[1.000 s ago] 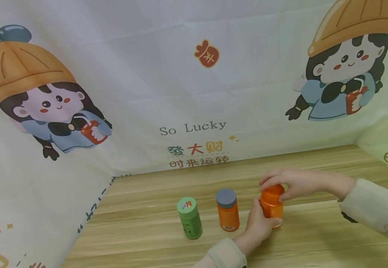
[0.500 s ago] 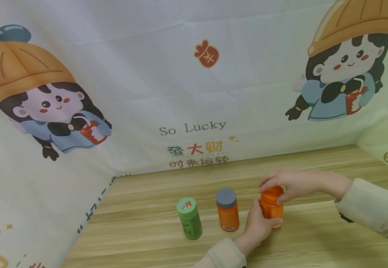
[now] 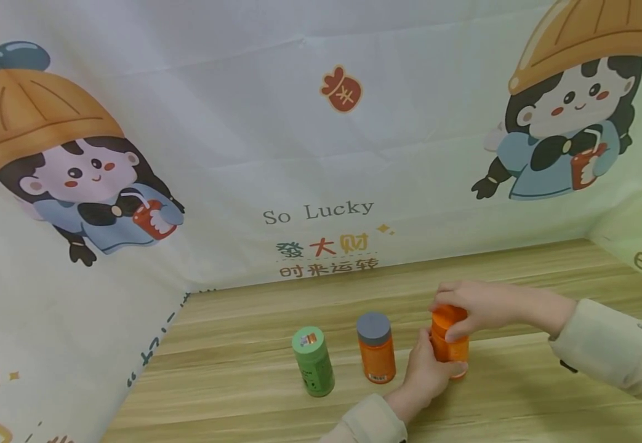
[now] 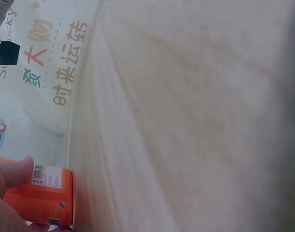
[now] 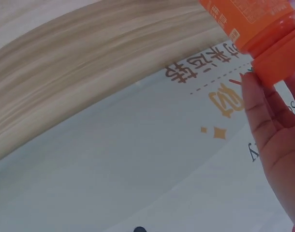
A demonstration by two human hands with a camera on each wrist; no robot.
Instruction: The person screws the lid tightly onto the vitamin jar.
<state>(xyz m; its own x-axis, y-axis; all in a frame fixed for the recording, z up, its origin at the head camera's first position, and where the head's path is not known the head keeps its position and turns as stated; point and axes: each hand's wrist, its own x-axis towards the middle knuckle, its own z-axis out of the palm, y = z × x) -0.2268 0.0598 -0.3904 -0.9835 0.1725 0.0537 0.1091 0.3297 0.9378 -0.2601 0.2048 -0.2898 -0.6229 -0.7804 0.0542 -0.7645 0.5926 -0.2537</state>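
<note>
An all-orange bottle (image 3: 455, 353) stands upright on the wood-grain table at the right. My left hand (image 3: 427, 373) grips its body low down, with the thumb across the front. From above, my right hand (image 3: 481, 306) holds the orange cap (image 3: 447, 316) between thumb and fingers. The right wrist view has the cap (image 5: 282, 57) on the bottle's neck, with fingertips against its rim. A barcode label shows on the bottle (image 4: 41, 203) in the left wrist view, near the thumb. Part of the body is hidden behind the left hand.
Left of the hands stands an orange bottle with a grey lid (image 3: 376, 347). Farther left is a green canister (image 3: 314, 362) with a sticker on its lid. A printed white cloth (image 3: 232, 154) walls the table (image 3: 232, 357) at the back and sides.
My right hand has turned on the cap, its thumb shifting left across the cap's front and its wrist moving slightly left. The left hand and bottle have stayed in place.
</note>
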